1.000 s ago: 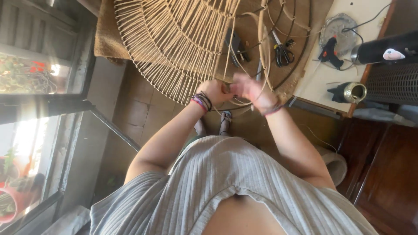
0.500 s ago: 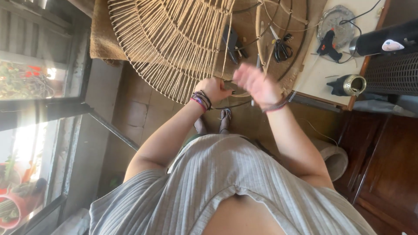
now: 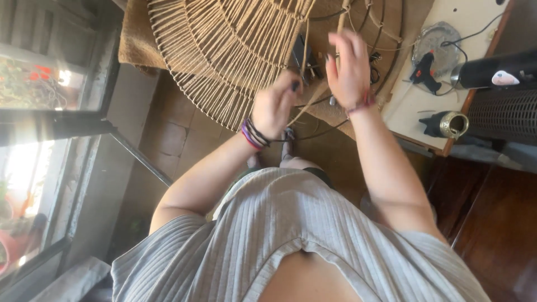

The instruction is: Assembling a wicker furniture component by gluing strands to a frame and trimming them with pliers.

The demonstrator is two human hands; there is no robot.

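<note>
- Left hand [image 3: 275,106] clenched on a tan cord [image 3: 311,99], at the near rim of the round woven frame [image 3: 224,50].
- Right hand [image 3: 349,70] raised, fingers spread and released; blurred, so can't tell if the cord touches it.
- Frame lies just beyond both hands, wrapped cords fanning left, bare wire rings beyond the right hand.
- To do it well, I'd judge: keep the cord taut, lay each wrap tight beside the last, avoid slack at the rim.
- Bench [image 3: 414,106] right of the right hand: black glue gun [image 3: 423,74], small brass-rimmed pot [image 3: 447,124], dark cylinder [image 3: 492,70].
- Brown tiled floor below; window with plants far left; dark wood cabinet right.
</note>
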